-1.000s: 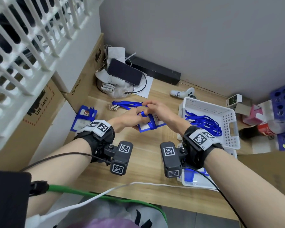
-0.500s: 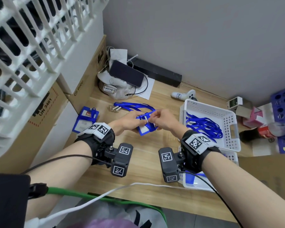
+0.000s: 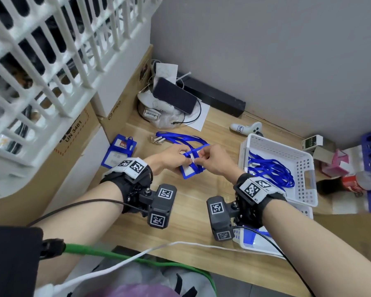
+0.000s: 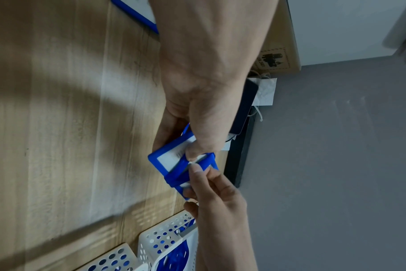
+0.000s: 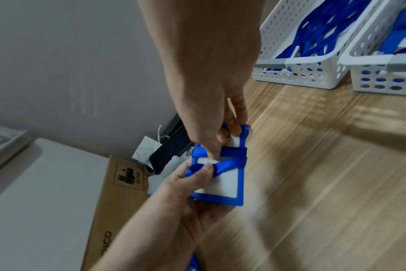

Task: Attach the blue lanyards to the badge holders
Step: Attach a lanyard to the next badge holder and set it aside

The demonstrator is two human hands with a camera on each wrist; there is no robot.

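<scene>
Lanyards (image 3: 270, 171) fill the white basket (image 3: 304, 159); both hands' (image 3: 174, 159) (image 3: 215, 160) grips pinch a lanyard-wrapped badge holder (image 3: 190, 171).

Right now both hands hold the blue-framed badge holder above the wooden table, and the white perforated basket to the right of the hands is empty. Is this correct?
Not quite: the white perforated basket is not empty; it holds a heap of blue lanyards, as the head view shows. The rest stands: the left hand and right hand both hold the blue-framed badge holder above the wooden table.
</scene>
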